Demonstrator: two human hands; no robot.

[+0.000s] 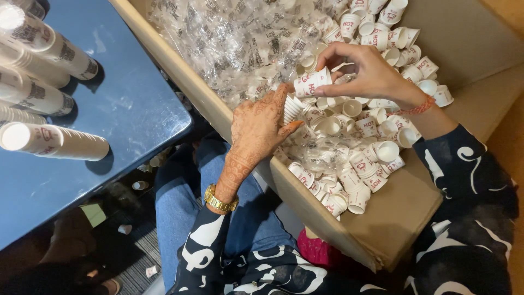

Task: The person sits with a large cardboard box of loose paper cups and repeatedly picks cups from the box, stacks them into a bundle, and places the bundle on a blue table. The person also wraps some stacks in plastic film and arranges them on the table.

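My right hand (367,70) pinches a small white paper cup (312,83) with red print, held on its side above a large cardboard box (382,218). Just below it, my left hand (256,125) grips a short nested stack of white paper cups (293,108), its open end facing the single cup. The cup's base is almost touching the stack. The box holds several loose small paper cups (363,164) and crumpled clear plastic wrappers (240,38).
A blue table (131,104) on the left carries several long stacks of nested cups (54,141) lying on their sides. A few cups lie on the floor (139,186) below. My lap in blue jeans sits between the table and the box.
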